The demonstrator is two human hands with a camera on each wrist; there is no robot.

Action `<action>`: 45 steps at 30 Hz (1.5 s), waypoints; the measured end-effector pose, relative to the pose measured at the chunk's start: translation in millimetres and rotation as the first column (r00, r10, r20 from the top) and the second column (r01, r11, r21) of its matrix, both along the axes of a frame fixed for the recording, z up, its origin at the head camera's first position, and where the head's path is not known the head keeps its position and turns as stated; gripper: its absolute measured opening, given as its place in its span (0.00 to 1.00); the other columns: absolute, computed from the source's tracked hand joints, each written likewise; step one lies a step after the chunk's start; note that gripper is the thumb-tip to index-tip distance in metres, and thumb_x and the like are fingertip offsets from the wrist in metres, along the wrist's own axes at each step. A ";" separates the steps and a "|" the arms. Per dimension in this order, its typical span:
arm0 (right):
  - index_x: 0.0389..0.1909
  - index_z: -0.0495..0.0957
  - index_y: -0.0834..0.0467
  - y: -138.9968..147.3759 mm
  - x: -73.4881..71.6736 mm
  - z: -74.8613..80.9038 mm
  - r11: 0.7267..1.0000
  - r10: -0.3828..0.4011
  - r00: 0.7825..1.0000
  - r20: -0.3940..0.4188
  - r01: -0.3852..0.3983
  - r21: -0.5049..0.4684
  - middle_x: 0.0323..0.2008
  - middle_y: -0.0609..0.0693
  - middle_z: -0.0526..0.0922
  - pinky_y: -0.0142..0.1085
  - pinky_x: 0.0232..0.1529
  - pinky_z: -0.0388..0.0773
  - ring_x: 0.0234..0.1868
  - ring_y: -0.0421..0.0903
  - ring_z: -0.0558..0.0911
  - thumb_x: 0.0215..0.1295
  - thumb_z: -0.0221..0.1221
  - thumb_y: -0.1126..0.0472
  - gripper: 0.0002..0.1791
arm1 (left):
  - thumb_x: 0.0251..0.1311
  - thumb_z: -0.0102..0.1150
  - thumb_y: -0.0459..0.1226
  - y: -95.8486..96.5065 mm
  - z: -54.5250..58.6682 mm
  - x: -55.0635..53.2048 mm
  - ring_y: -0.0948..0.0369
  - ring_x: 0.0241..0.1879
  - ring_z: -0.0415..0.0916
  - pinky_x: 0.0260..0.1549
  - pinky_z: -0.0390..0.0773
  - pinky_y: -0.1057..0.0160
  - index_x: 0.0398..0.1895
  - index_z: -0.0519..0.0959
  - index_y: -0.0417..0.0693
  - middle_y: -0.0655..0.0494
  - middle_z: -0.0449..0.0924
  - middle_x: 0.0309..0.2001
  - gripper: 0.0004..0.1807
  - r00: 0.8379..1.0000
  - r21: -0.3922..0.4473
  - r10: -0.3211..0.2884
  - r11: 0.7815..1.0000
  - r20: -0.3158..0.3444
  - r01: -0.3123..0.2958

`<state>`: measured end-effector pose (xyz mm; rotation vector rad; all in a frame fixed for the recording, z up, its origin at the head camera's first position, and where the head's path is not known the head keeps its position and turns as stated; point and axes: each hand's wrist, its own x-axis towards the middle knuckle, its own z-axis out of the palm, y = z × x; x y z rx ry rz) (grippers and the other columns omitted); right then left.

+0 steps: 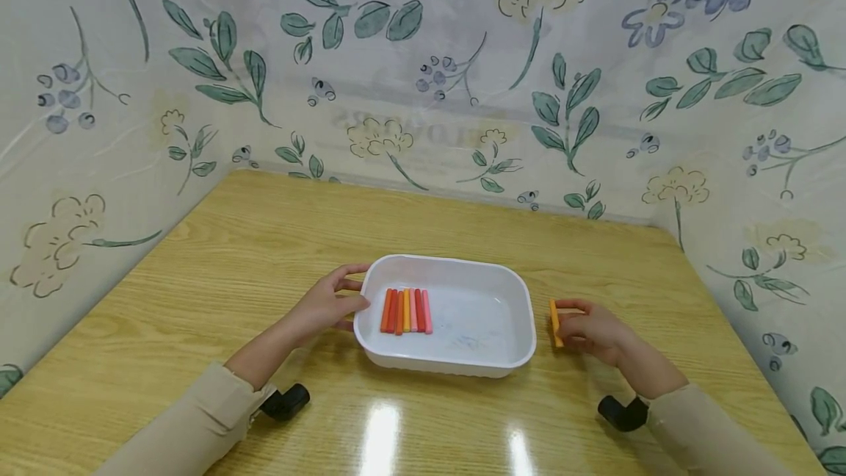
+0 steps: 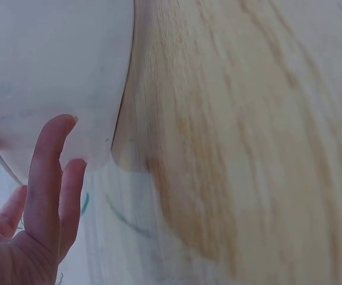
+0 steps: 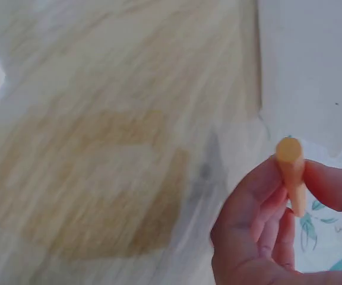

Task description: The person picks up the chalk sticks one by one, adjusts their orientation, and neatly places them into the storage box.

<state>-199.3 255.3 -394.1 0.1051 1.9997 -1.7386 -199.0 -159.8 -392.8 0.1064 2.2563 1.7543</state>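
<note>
A white plastic tray point(image 1: 489, 314) sits mid-table. Lined up side by side at its left end are several crayons point(image 1: 406, 312) in red, orange, yellow and pink. My left hand point(image 1: 325, 305) holds the tray's left end, thumb over the rim and fingers along the outer wall. From the left wrist view, the fingers of the left hand point(image 2: 43, 196) spread against the tray's outside point(image 2: 58, 71). Just off the tray's right end, my right hand point(image 1: 595, 329) pinches an orange crayon point(image 1: 556, 323) between thumb and fingers. Its blunt end faces up in the right wrist view, where the crayon point(image 3: 291, 169) stands near upright.
The wooden table point(image 1: 264, 241) runs up to a flower-printed sheet point(image 1: 423, 94) at the back and both sides. Faint bluish smudges mark the tray's floor. A black wrist device point(image 1: 286, 402) sits at the left cuff, another black device point(image 1: 623, 413) at the right.
</note>
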 end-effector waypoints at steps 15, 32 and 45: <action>0.67 0.43 0.67 -11.8 -9.2 31.9 0.977 -0.043 0.997 0.065 0.055 -0.204 0.39 0.52 0.75 0.36 0.44 0.79 0.36 0.44 0.79 0.64 0.50 0.70 0.35 | 0.59 0.54 0.30 0.4 1.1 0.1 0.45 0.46 0.73 0.32 0.82 0.53 0.68 0.57 0.45 0.34 0.62 0.56 0.33 1.000 0.009 -0.005 1.000 -0.001 0.005; 0.69 0.45 0.65 -58.3 -25.6 57.6 0.983 -0.005 0.995 0.095 0.022 -0.184 0.48 0.60 0.68 0.38 0.43 0.80 0.34 0.44 0.78 0.64 0.50 0.71 0.35 | 0.59 0.54 0.30 1.6 4.1 1.5 0.44 0.47 0.73 0.31 0.82 0.52 0.69 0.56 0.44 0.33 0.62 0.57 0.34 1.000 0.009 -0.011 1.000 -0.005 0.011; 0.67 0.50 0.66 -100.2 -37.5 62.8 0.979 0.010 0.986 0.167 0.024 -0.200 0.50 0.62 0.67 0.41 0.44 0.79 0.35 0.47 0.78 0.63 0.49 0.73 0.32 | 0.58 0.54 0.31 0.9 3.8 0.9 0.45 0.46 0.73 0.31 0.82 0.53 0.69 0.56 0.44 0.33 0.62 0.56 0.34 1.000 0.003 -0.010 1.000 -0.007 0.010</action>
